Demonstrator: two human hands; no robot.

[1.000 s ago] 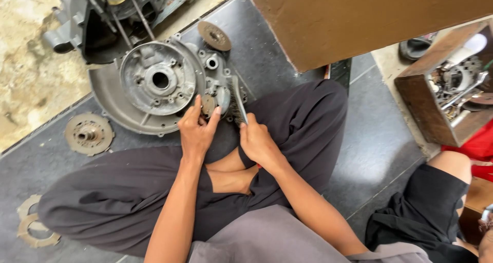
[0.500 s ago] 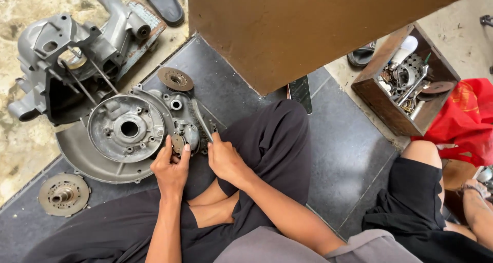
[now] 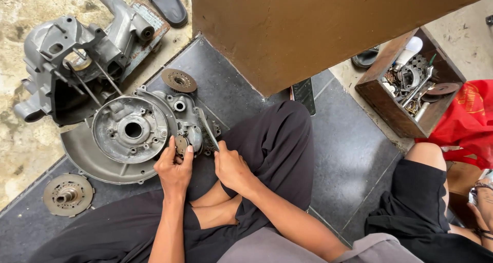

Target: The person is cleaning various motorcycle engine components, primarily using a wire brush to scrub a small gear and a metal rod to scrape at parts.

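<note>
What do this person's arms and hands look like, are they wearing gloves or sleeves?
No gloves: the left hand and right hand are bare, and so are both forearms up past the elbow. No watch, ring or band shows on either wrist. The only clothing near the arms is a grey top and loose black trousers.

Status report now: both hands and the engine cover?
Left hand grips small gear on engine cover. Right hand holds wire brush against it. Nothing blocking.
</note>
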